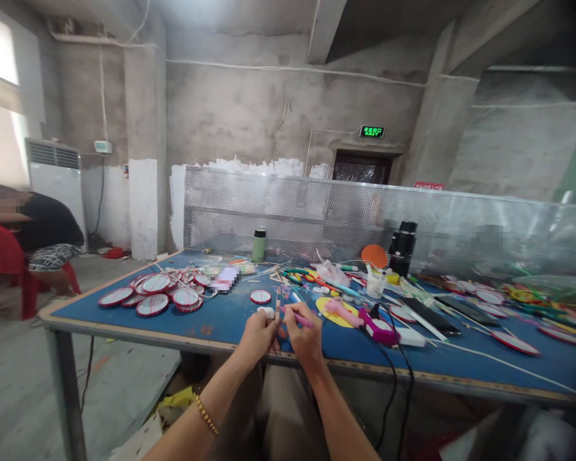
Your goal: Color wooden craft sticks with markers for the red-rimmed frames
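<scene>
My left hand [260, 331] is at the table's front edge, fingers closed around a thin brownish strip [278, 301] that points up and away. A small white round piece [265, 312] shows at its fingertips; whether it is held or lies behind them I cannot tell. Close beside it, my right hand [305, 331] grips a pink pen-like tool [301, 318], its tip by the strip. Just beyond both hands lies a small round white disc with a red rim [260, 297].
Red-rimmed discs [152, 305] are piled at the left. A phone [224, 279] and a green bottle [259, 246] stand behind. To the right are a yellow disc [333, 306], a purple corded tool [380, 328], a white cup [376, 282] and a black flask [403, 248]. A seated person [52, 221] is far left.
</scene>
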Demonstrator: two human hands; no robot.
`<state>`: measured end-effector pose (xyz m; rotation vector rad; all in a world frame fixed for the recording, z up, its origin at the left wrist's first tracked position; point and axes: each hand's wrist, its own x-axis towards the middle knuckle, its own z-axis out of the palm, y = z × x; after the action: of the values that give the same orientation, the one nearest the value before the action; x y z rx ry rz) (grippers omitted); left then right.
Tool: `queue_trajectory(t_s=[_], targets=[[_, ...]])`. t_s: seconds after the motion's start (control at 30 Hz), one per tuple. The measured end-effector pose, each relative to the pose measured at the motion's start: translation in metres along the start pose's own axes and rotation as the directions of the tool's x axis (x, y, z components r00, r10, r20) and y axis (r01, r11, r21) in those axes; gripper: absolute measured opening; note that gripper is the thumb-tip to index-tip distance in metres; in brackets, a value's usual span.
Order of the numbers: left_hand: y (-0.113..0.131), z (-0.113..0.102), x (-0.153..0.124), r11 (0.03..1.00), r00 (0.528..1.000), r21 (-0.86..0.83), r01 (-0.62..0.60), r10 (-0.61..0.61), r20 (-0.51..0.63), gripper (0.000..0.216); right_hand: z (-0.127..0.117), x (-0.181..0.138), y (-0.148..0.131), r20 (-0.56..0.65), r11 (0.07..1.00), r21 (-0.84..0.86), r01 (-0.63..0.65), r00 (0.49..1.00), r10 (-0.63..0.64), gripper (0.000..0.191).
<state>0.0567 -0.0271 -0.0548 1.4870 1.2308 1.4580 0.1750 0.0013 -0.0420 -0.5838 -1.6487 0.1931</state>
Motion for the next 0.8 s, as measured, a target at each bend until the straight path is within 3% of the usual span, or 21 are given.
queue_trajectory(t_s=[0.67, 0.8], targets=[[0.0022, -0.0010, -0.0012, 1.000, 1.000, 0.018, -0.004, 0.004, 0.004, 0.031, -0.0001, 0.0004, -0.0027, -0.030, 1.000, 0.004, -0.022, 0.999, 0.022, 0.020], [-0.0016, -0.0005, 0.0008, 0.999, 1.000, 0.025, -0.021, 0.021, -0.002, 0.030, -0.0004, -0.0004, -0.0019, 0.009, 1.000, 0.007, 0.001, 1.000, -0.001, 0.019]])
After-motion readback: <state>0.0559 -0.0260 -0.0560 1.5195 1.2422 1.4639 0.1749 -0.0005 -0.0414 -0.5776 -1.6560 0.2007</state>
